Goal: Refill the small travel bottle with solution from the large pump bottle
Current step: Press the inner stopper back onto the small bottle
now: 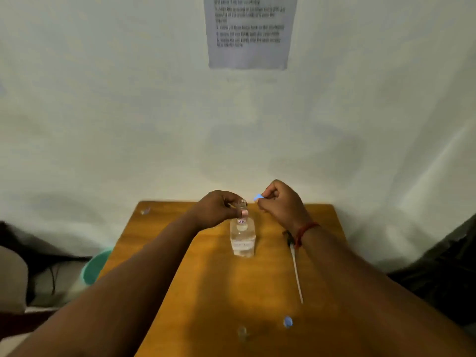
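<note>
One large clear bottle [242,240] stands upright near the middle of the wooden table [180,292], its pump taken out: a single pump head with a long white dip tube [296,271] lies flat on the table to the bottle's right, just beside the right wrist. The left hand [219,211] has its fingers curled round one small clear travel bottle [242,206], held upright just above and behind the large bottle's neck; its mouth is uncovered. The right hand [279,202], raised beside it, pinches one small blue cap [257,197] between thumb and fingertips, close to the travel bottle's mouth but apart from it. On the near part of the table lie one more blue cap [287,322] and one small clear piece [242,331], too blurred to name. Another small clear object [145,210] sits at the far left corner. One printed sheet [248,32] hangs on the wall behind, and one green tub [95,266] shows beside the table's left edge.
</note>
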